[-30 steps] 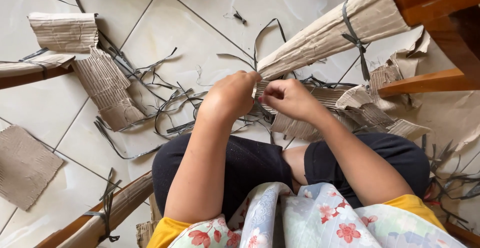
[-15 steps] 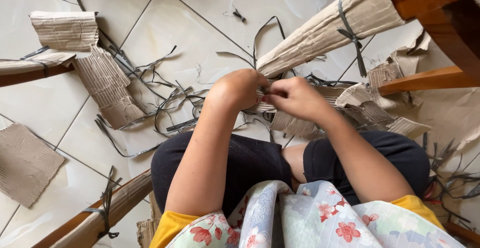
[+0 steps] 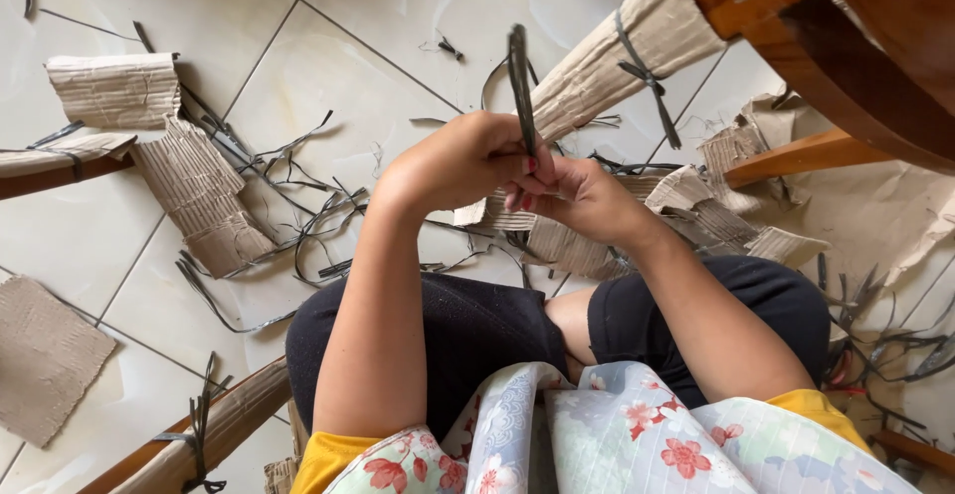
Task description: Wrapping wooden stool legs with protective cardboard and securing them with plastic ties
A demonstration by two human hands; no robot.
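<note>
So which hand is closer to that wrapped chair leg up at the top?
The right hand. It sits just below the cardboard-wrapped leg, toward the lower end of its wrapping. The left hand is further to the side, pinching the dark strap.

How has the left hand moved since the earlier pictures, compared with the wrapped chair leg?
Yes. The left hand rose slightly toward the cardboard-wrapped chair leg, now pinching a dark strap that stands upright.

Floor was glossy white tile (image 3: 418, 6) with dark grout, daylight glare on it; brown wooden furniture frame (image 3: 846, 16) stood upper right.
</note>
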